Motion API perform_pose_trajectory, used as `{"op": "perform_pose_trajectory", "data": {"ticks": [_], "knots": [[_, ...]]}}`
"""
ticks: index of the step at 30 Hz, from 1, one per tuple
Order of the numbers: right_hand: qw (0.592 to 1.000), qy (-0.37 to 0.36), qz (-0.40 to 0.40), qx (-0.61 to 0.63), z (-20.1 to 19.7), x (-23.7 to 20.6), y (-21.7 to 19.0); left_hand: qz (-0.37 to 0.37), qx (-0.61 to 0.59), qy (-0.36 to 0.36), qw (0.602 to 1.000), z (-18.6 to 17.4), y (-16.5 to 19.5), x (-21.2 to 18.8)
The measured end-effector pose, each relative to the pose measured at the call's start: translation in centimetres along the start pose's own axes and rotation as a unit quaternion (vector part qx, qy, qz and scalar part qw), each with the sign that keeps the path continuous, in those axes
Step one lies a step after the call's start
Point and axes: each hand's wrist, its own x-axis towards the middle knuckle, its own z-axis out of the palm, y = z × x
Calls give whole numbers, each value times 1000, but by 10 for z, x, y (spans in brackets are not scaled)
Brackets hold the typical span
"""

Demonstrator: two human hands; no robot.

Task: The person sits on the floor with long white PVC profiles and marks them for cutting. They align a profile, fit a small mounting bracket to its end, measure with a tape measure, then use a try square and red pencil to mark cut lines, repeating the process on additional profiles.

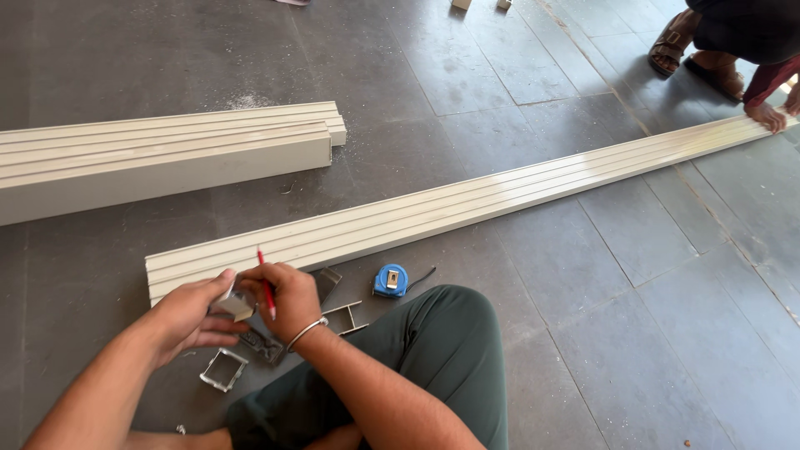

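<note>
knee: green trouser leg (433, 350) folded at lower centre of the frame, on the grey floor (633, 275).
left hand (187, 317): grip closed around a small pale block (233, 304), lower left.
right hand (292, 300): grip closed on a red pencil (266, 283), tip up, beside the block.
long rail (467, 204): cream, runs from lower left to upper right; another person's hand (767, 115) rests on its far end.
done so far: no pencil mark visible on the rail; judged early.
nearby: blue tape measure (390, 280), metal brackets (223, 369), stacked rails (167, 154) upper left.
</note>
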Motion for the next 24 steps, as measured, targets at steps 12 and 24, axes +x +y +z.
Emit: {"op": "perform_pose_trajectory", "data": {"ticks": [12, 24], "knots": [[995, -2, 66, 74, -43, -12, -9, 6, 27, -25, 999, 32, 16, -32], [987, -22, 102, 126, -40, 9, 4, -20, 233, -87, 968, 16, 85, -27]]}}
